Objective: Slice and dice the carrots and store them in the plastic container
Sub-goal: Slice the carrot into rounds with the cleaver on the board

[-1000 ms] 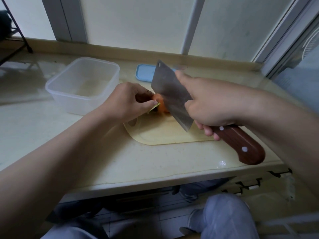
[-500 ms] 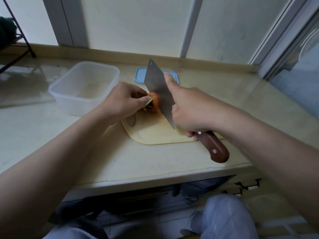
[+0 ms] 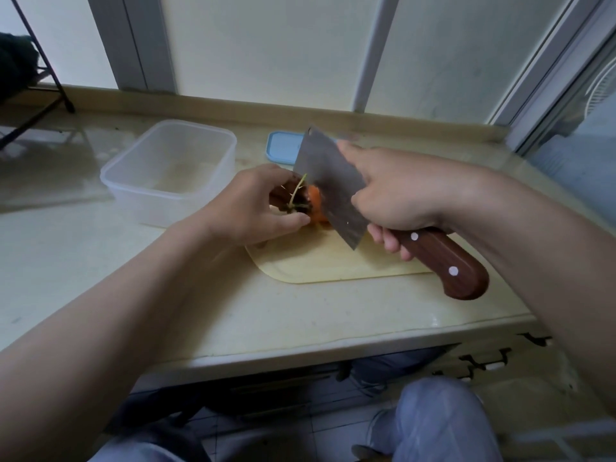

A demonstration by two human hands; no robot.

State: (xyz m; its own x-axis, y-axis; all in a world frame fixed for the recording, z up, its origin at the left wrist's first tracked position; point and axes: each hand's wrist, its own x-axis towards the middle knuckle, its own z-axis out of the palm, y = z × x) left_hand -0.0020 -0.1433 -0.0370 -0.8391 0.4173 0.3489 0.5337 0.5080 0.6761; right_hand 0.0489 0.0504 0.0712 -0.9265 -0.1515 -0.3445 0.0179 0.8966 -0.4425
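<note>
An orange carrot (image 3: 315, 203) with a dark stem end and thin green shoots lies on the pale cutting board (image 3: 320, 265). My left hand (image 3: 258, 205) grips its stem end. My right hand (image 3: 396, 191) holds a cleaver (image 3: 328, 181) by its brown wooden handle, index finger laid along the blade's spine. The blade stands against the carrot just right of my left fingers and hides the rest of the carrot. A clear plastic container (image 3: 170, 168) stands empty to the left of the board.
A blue lid (image 3: 283, 146) lies behind the board by the raised back ledge. The beige counter's front edge (image 3: 300, 355) runs close below the board. A black metal rack (image 3: 30, 95) stands at far left. My knee in jeans (image 3: 440, 418) shows below the counter.
The cleaver has stayed against the carrot while its handle end swung out to the right. My left hand turned the stem end up, so the green shoots now show.
</note>
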